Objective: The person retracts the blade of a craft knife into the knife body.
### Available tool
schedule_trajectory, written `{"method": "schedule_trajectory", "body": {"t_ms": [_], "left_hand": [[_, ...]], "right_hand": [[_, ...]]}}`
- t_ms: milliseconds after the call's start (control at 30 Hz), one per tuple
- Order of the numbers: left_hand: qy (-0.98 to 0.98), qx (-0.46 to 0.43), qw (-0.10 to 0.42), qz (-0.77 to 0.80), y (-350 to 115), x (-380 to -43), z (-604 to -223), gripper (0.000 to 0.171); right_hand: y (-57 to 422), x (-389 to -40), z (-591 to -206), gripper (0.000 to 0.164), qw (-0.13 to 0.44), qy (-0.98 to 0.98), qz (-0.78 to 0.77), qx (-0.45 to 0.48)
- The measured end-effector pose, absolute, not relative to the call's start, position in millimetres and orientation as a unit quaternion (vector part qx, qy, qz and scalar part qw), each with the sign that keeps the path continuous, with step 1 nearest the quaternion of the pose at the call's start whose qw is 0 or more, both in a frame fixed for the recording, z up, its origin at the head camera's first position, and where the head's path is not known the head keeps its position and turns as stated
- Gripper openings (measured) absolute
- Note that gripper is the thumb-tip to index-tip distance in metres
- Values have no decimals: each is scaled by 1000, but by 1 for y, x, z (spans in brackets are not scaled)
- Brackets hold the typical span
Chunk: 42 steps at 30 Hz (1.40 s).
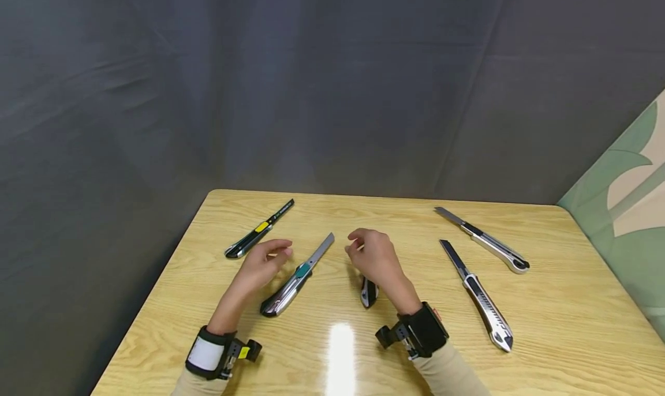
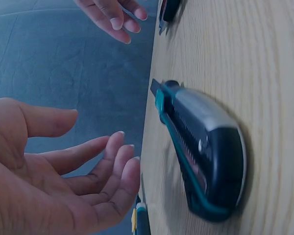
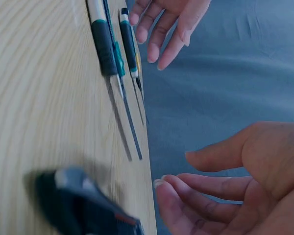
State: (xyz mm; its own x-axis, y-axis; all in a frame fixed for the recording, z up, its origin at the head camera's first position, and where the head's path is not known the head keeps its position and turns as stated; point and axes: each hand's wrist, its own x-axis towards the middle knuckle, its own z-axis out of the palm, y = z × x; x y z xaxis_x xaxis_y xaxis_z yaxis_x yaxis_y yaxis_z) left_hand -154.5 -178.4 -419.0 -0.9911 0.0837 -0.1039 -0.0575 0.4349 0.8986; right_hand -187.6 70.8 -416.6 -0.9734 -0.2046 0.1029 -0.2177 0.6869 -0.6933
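Note:
My left hand [image 1: 264, 266] hovers over the table, its fingers loosely bent and holding nothing. Just right of it lies a utility knife with a teal slider [image 1: 292, 285], its blade extended. Beyond the left hand rests a dark utility knife with a yellow slider [image 1: 258, 230]. My right hand [image 1: 375, 258], also empty with relaxed fingers, is above a black and silver utility knife [image 1: 369, 294], most of which it hides in the head view. In the right wrist view that knife [image 3: 83, 203] sits blurred on the wood, apart from the fingers.
On the right side of the wooden table [image 1: 561, 269] lie a silver and black utility knife [image 1: 488, 240] and a white-grey utility knife with a black blade [image 1: 480, 301]. A dark curtain [image 1: 332, 90] hangs behind the table. Patterned green fabric [image 1: 623, 194] is at far right.

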Motion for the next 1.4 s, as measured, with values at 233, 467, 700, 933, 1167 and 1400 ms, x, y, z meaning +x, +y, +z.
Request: {"method": "schedule_trajectory", "body": {"t_ms": [233,467,700,933,1167,1400], "left_hand": [[876,3,108,470,-180,-152,-422,42],[895,2,119,431,-183,-148,-430,40],[904,-6,111,412,-185,-143,-433,35],[901,9,128,415,-182,-140,-438,38],[910,27,122,396,-176,-141,-438,50],[924,24,115,363,-171,-143,-439,53]], "right_hand": [[59,-192,-417,25,-27,-930,348,113],[50,-194,-421,25,-65,-929,344,124],[39,-193,-428,14,-93,-928,336,133],[30,-192,-432,11,-114,-926,329,146],[23,-192,-430,12,-135,-928,317,142],[20,-190,-430,12,-148,-918,334,154]]}}
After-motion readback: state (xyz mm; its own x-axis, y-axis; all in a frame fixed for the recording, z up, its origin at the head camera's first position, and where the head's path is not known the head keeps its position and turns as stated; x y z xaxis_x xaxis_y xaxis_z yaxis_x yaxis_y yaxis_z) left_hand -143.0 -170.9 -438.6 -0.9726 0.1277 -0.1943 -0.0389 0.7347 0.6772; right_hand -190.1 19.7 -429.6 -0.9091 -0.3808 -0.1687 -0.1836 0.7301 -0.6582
